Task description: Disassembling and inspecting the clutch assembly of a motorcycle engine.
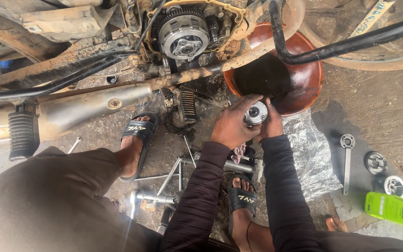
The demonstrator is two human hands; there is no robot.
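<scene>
Round metal part [256, 113], face up

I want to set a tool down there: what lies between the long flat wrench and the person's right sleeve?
In the head view, crumpled clear plastic sheet covers the ground between the flat wrench and the right sleeve.

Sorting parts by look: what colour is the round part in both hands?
Silvery metal part, head view.
</scene>
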